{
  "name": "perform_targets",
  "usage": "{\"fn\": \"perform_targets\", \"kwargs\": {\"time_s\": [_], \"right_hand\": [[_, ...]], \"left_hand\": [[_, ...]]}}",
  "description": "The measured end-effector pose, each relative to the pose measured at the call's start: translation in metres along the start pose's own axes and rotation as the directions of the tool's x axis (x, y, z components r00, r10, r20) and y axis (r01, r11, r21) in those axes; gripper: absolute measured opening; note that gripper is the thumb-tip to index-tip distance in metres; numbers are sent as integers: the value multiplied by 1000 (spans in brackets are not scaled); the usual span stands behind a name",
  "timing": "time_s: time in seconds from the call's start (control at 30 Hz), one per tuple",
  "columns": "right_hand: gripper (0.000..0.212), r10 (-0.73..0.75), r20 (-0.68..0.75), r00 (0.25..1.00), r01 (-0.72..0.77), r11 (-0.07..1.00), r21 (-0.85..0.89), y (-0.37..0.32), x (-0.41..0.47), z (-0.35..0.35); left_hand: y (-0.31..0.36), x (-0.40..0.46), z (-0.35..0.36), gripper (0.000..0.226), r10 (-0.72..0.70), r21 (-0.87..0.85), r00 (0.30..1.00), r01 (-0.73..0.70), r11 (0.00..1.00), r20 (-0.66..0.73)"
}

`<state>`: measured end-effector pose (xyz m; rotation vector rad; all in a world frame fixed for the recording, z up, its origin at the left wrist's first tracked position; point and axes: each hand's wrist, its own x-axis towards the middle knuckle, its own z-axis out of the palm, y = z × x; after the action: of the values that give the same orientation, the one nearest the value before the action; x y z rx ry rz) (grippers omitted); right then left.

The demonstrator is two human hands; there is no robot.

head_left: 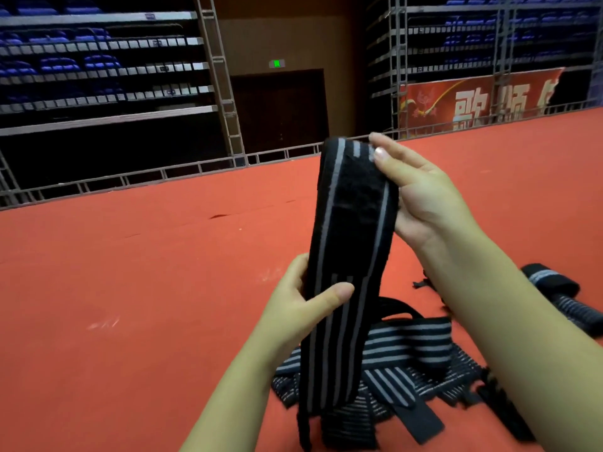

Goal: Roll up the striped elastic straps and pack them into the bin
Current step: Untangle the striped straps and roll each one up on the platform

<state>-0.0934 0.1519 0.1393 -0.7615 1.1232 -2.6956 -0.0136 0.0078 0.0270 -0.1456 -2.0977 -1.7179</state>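
Observation:
A black elastic strap with grey stripes (349, 230) is held upright and stretched between both hands above the red floor. My right hand (421, 194) pinches its folded top end between thumb and fingers. My left hand (310, 301) grips the strap lower down, thumb across its front. The strap's lower end hangs down onto a loose pile of striped straps (411, 353) on the floor. No bin is in view.
Another striped strap (554, 288) lies on the red carpet (130, 288) at the right. A low metal railing (163, 174) edges the floor at the back, with dark tiered seating and a red banner (473, 99) behind.

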Motion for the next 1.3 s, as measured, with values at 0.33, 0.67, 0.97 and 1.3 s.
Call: {"fn": "perform_targets", "kwargs": {"time_s": [0.33,0.67,0.97,1.3], "right_hand": [[22,-60,-392,918,29,996,-84,28,35,-48],[21,-1,-445,895,-53,993,-109,54,39,-69],[20,188,83,979,-166,961,-220,42,-13,-30],[30,551,236,801,-384,774,-503,112,-91,-64]], "left_hand": [[-49,-36,12,70,-348,-133,923,370,920,163],[-59,-41,6,76,-532,-304,843,529,793,81],[-49,-28,2,51,-464,-384,856,359,851,-229],[-22,-36,-23,37,-340,-578,903,135,805,-263]]}}
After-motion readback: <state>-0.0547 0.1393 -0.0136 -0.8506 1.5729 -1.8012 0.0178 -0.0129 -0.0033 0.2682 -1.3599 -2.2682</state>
